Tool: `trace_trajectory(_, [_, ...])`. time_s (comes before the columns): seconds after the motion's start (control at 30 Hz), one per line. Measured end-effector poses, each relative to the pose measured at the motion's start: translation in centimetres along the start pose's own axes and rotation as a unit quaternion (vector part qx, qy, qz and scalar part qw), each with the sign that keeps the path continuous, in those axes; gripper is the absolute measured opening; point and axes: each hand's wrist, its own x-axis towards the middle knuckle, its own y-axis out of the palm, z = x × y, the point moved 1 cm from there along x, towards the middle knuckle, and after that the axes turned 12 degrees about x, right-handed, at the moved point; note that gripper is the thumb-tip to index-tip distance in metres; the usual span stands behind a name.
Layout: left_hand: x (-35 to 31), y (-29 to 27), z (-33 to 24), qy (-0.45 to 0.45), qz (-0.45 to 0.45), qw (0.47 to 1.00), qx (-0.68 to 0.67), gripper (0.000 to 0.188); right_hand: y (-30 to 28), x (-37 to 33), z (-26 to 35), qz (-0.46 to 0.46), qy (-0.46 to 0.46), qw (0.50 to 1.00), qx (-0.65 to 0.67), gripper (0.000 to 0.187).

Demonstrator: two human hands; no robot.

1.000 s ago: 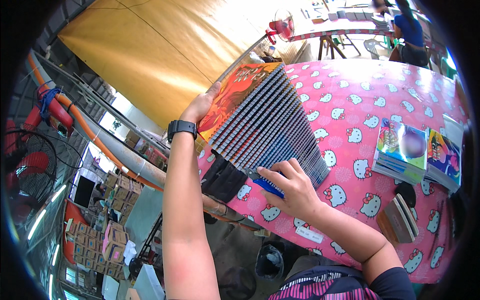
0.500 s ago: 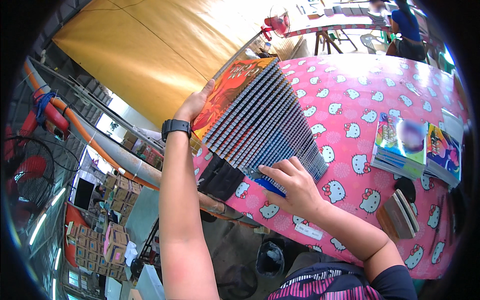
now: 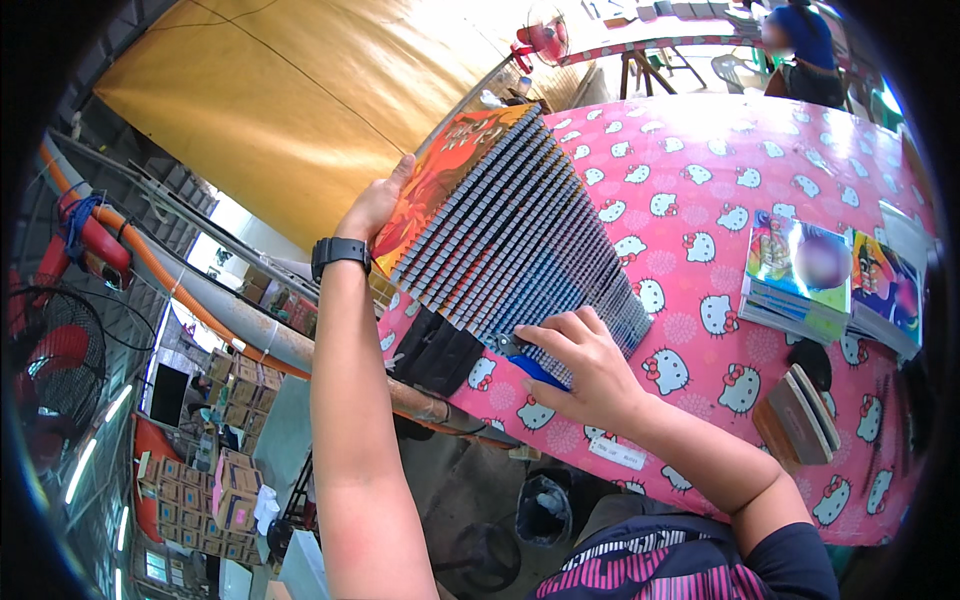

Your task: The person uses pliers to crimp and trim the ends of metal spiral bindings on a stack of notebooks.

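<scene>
Your right fingers [image 3: 562,336] grip a blue-handled tool [image 3: 541,372] at the near edge of the orange-covered, wire-bound notebook stack [image 3: 520,235]; left fingers [image 3: 402,172] touch its left side, grip unclear.

Open lane runs from table [image 3: 675,280] middle to far edge. Spiral-bound stack [image 3: 530,240] blocks left end; book piles [image 3: 795,275] and brown block [image 3: 785,425] crowd right side.

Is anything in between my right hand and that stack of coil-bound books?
Only the blue-handled tool gripped in your right hand lies between that hand and the stack of books, at the lower end of its coil-bound side. Nothing else visible stands in the way.
</scene>
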Motion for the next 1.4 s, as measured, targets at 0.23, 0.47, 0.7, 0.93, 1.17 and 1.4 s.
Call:
trace_trajectory(0.23, [-0.5, -0.4, -0.4, -0.046, 0.068, 0.993, -0.083, 0.067, 0.5, 0.0, -1.3, 0.038, 0.057, 0.982, 0.177, 0.032])
trace_trajectory(0.47, [-1.1, 0.0, -1.1, -0.060, 0.055, 0.990, -0.112, 0.067, 0.3, 0.1, -0.7, 0.035, 0.069, 0.992, 0.100, 0.038])
trace_trajectory(0.7, [-1.4, 0.1, -1.6, -0.065, 0.061, 0.991, -0.100, 0.064, 0.0, -0.1, -1.4, 0.047, 0.006, 0.997, 0.067, 0.043])
trace_trajectory(0.93, [-0.4, -0.1, 0.0, -0.060, 0.031, 0.995, -0.073, 0.063, 1.1, -0.5, -1.6, 0.093, 0.283, 0.889, 0.349, 0.038])
trace_trajectory(1.17, [-1.0, 0.9, -1.7, -0.044, 0.041, 0.994, -0.093, 0.062, 0.8, -1.7, -2.5, 0.024, -0.038, 0.997, -0.057, 0.047])
trace_trajectory(1.4, [-1.7, 0.7, -2.3, -0.066, 0.057, 0.991, -0.099, 0.062, 1.1, -1.3, -3.9, 0.120, 0.356, 0.739, 0.558, 0.034])
